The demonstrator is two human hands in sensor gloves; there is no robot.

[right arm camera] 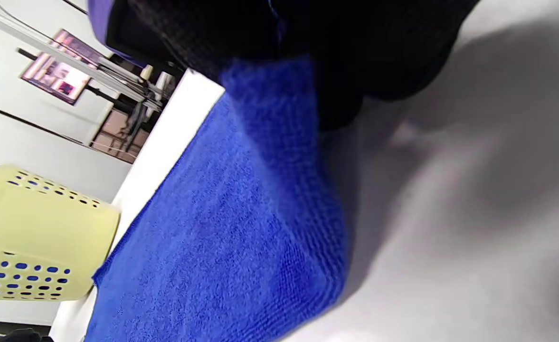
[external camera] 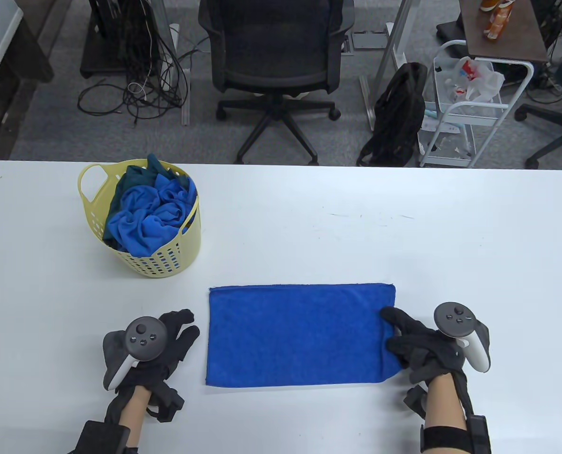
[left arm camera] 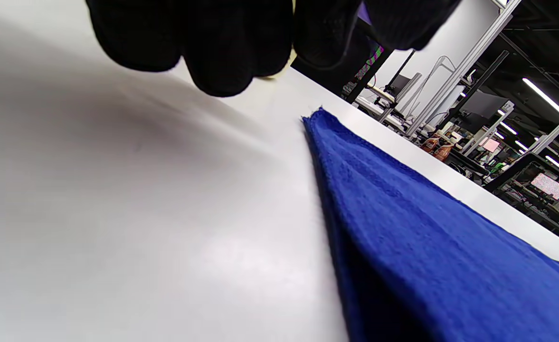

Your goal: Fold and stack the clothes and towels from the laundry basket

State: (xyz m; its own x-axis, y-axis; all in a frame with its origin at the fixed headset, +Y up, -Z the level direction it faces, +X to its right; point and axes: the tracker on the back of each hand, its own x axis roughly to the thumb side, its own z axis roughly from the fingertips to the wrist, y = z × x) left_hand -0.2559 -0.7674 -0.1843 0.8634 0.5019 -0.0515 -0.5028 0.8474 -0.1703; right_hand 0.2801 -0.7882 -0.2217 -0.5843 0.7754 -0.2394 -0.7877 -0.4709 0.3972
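Right hand (external camera: 425,347) sits at the near right corner of the blue towel (external camera: 300,333), fingers curled over the short right edge and pinching it; right wrist view confirms cloth bunched up into the glove, with that corner lifted slightly off the table (external camera: 356,227). Left hand (external camera: 155,345) is on bare table just beside the towel's left edge, not touching it, fingers loosely spread and holding nothing; left wrist view shows fingertips (left arm camera: 222,71) hanging above the white surface with the towel edge off to the right. Towel lies flat as a wide rectangle at the near middle of the table, between the two hands, long side facing the person. Yellow laundry basket (external camera: 167,257) stands at the left, beyond the left hand and well apart from the towel's far left corner, stuffed with crumpled blue cloths (external camera: 148,217) and a darker teal piece (external camera: 134,177) at the back. Nothing lies between either hand and the towel. Beyond the table: black office chair (external camera: 276,61), cable tangle (external camera: 144,90) on the floor, black backpack (external camera: 399,113), white wire cart (external camera: 470,109). Only the right wrist view shows the basket's perforated wall side-on; only the table view shows both hands at once.
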